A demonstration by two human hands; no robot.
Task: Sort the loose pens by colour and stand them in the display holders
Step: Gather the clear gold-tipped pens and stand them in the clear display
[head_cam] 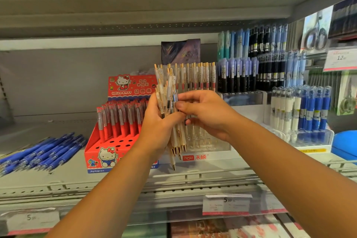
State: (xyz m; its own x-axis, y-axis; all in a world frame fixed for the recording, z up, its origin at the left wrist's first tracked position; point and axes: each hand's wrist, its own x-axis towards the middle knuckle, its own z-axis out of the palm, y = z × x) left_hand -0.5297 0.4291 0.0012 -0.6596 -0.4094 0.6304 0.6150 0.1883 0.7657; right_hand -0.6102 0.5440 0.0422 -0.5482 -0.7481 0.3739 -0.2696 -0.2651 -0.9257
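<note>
Cream-and-gold pens [167,91] are bunched tips-down in the left hand [156,127], fingers curled round them, just before the clear hesu holder [208,142]. The right hand [205,115] pinches one blue-cored pen between thumb and forefinger. Sorting looks midway; next, I'd say, draw that pen free and seat it in an empty hole.

A grey metal shelf [77,179] spans the lower half of the frame, fitted with a wire front rail [193,177] and a label strip [164,206] carrying white price tags [226,204], backed by a plain grey rear panel [58,79] at centre left, under the ribbed upper shelf [154,6] across the top.
</note>
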